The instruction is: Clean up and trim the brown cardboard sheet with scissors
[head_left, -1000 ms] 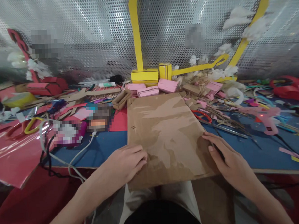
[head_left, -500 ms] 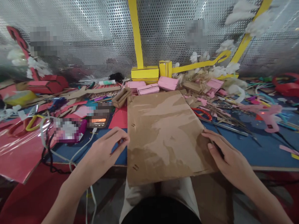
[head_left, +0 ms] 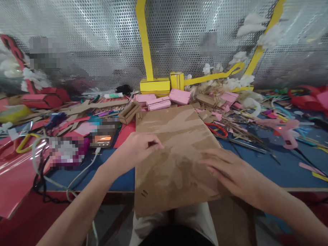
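Note:
A brown cardboard sheet (head_left: 177, 187), patched with glossy clear tape, lies in front of me, its near end jutting past the table edge over my lap. Over its left half is my left hand (head_left: 144, 147), fingers curled and the thumb close to the forefinger; anything pinched there is too small to make out. My right hand (head_left: 230, 169) rests over the right half with fingers stretched out, holding nothing. Small dark marks show near the sheet's lower left corner.
Pink boxes (head_left: 158, 103) and yellow boxes (head_left: 155, 86) stand behind the sheet. To the right are red-handled scissors (head_left: 218, 130), cardboard scraps and a pink glue gun (head_left: 286, 133) with a cord. On the left lie a phone (head_left: 103, 138), cables and a red sheet (head_left: 15, 182).
Both hands have moved inward from the sheet's side edges to over its surface. The right fingers have straightened. The view has shifted slightly.

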The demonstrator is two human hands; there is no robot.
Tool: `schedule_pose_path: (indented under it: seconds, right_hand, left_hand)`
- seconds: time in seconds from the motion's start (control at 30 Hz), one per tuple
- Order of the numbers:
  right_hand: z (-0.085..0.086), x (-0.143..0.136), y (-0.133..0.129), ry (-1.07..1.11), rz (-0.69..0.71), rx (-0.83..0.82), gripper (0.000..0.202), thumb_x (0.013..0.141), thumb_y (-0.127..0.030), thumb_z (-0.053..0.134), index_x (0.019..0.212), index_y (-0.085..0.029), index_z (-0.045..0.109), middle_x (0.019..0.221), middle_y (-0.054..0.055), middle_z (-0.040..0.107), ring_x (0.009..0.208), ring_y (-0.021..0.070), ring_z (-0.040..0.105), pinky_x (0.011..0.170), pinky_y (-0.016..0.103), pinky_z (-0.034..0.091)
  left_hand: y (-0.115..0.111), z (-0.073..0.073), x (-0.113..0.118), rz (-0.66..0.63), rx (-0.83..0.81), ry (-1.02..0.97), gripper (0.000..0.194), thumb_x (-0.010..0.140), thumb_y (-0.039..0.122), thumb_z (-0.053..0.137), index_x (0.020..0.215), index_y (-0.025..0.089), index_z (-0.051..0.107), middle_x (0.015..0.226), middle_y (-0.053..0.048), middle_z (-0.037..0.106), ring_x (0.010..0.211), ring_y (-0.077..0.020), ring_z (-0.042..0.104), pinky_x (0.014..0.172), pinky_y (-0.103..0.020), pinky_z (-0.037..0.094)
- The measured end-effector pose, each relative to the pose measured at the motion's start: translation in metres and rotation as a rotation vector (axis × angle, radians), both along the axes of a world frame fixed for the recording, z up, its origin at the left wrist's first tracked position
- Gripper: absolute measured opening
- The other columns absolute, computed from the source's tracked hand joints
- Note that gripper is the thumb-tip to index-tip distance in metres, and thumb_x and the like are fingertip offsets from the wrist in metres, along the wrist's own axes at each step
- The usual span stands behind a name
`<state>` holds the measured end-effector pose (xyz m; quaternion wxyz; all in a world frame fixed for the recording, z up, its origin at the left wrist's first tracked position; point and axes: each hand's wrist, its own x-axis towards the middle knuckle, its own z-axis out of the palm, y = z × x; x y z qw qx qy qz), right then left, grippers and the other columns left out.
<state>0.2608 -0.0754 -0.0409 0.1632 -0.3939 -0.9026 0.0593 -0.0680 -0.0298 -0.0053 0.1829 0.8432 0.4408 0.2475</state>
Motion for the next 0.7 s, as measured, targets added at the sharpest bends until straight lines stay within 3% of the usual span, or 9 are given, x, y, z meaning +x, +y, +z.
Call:
schedule_pose_path:
  seconds: [0.13, 0.2, 0.3, 0.47, 0.7]
  right_hand:
    - [0.021, -0.036, 0.019, -0.176, 0.252, -0.152, 0.039, 0.103, -0.013, 0.042, 0.133, -0.024, 0.064, 0.123, 0.009, 0.066, 0.110, 0.0222, 0.065, 0.096, 0.038, 0.053]
    - [0.022, -0.047, 0.030, -0.230, 0.291, -0.147, 0.039, 0.102, -0.013, 0.044, 0.135, -0.023, 0.064, 0.116, 0.009, 0.066, 0.105, 0.0229, 0.065, 0.093, 0.039, 0.054]
    - [0.018, -0.053, 0.043, -0.269, 0.293, -0.149, 0.040, 0.101, -0.013, 0.046, 0.137, -0.022, 0.063, 0.111, 0.009, 0.066, 0.100, 0.0232, 0.064, 0.089, 0.038, 0.054]
    - [0.014, -0.052, 0.052, -0.198, 0.331, -0.200, 0.037, 0.104, -0.016, 0.044, 0.135, -0.021, 0.063, 0.109, 0.009, 0.065, 0.097, 0.0209, 0.063, 0.084, 0.035, 0.052]
    - [0.015, -0.047, 0.049, -0.166, 0.320, -0.308, 0.035, 0.103, -0.015, 0.044, 0.129, -0.024, 0.065, 0.112, 0.007, 0.065, 0.098, 0.0179, 0.063, 0.086, 0.031, 0.052]
  left_hand:
    - [0.050, -0.007, 0.023, -0.062, 0.114, -0.050, 0.035, 0.102, 0.037, 0.051, 0.075, 0.018, 0.061, 0.066, 0.004, 0.054, 0.061, -0.0115, 0.046, 0.058, -0.027, 0.028]
    - [0.071, -0.018, 0.031, -0.089, 0.120, -0.086, 0.045, 0.105, 0.042, 0.044, 0.066, 0.019, 0.048, 0.060, 0.006, 0.042, 0.057, -0.0107, 0.038, 0.056, -0.028, 0.023]
    - [0.089, -0.034, 0.031, -0.091, 0.120, -0.104, 0.046, 0.105, 0.042, 0.043, 0.065, 0.020, 0.040, 0.059, 0.006, 0.039, 0.056, -0.0105, 0.036, 0.056, -0.029, 0.022]
    - [0.088, -0.046, 0.017, -0.002, 0.174, -0.060, 0.043, 0.104, 0.041, 0.046, 0.067, 0.020, 0.046, 0.061, 0.005, 0.044, 0.058, -0.0117, 0.040, 0.057, -0.028, 0.024]
    - [0.078, -0.048, 0.017, -0.029, 0.197, 0.056, 0.034, 0.103, 0.037, 0.048, 0.077, 0.019, 0.060, 0.075, 0.000, 0.064, 0.069, -0.0159, 0.057, 0.064, -0.029, 0.035]
